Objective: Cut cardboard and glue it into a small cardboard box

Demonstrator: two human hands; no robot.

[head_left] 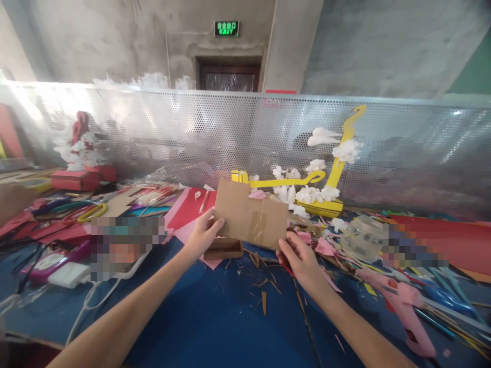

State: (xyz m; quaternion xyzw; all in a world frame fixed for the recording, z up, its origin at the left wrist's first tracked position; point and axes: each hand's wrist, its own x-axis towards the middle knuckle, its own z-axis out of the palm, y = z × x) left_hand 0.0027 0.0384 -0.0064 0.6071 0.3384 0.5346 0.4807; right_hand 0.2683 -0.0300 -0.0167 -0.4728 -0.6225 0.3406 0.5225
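Note:
A flat piece of brown cardboard (264,217) with an uneven, stepped upper edge and a strip of clear tape is raised above the blue table. My left hand (205,232) pinches its left edge between thumb and fingers. At the lower right corner, my right hand (299,255) is closed on the same piece. Something red (286,267) shows beneath the right hand; its kind is mostly hidden. Behind and below the cardboard rests a small open cardboard box (223,249). Thin cardboard scraps (264,302) lie on the table nearby.
A pink glue gun (402,306) lies at the right. Yellow paper shapes with white tufts (320,207) stand against a perforated metal screen (230,133). Left are a purple power strip (49,263), white cables and yellow-handled scissors (92,212). Red paper (192,207) lies behind my left hand.

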